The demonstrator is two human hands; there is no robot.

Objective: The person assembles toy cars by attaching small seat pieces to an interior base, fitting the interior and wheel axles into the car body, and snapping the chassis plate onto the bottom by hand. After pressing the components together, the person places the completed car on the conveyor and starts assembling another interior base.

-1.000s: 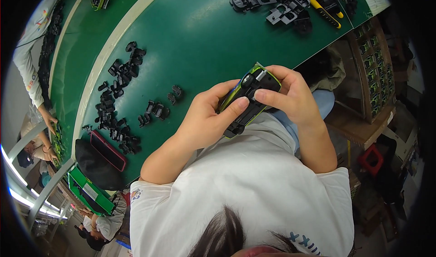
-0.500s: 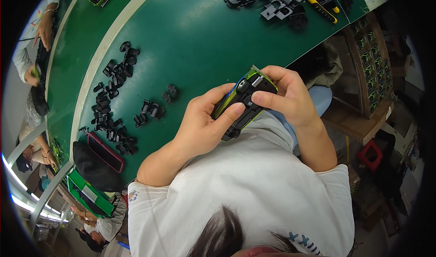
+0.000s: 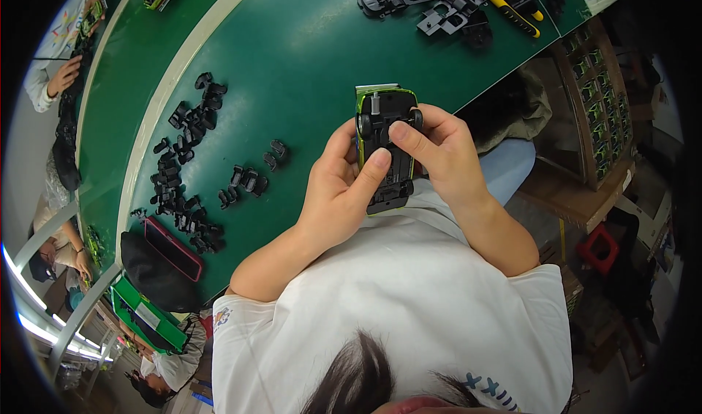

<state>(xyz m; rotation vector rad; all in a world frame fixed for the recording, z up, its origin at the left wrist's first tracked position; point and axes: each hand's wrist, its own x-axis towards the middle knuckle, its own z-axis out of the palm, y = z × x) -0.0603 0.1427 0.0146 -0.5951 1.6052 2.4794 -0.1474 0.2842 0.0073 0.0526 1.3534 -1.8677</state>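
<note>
Between both hands I hold a toy car, its black underside turned up and its green body showing round the rim. Along its left side my left hand is closed, the thumb pressing on the underside. My right hand grips the right side near the far end, its thumb also on the black base. Small black wheels show at the far end. The fingers beneath the car are partly hidden. To the left on the green table lie small black plastic seat-shaped parts.
More black parts form a long pile at the left. A red-edged phone and black cloth lie nearby. Grey chassis parts and yellow-handled pliers sit at the far right. A rack of green cars stands right. Co-workers sit at left.
The toy car has turned from a slant to nearly upright in view, its far end swinging left. Both hands keep hold of it. A co-worker's hands at the far left have moved.
</note>
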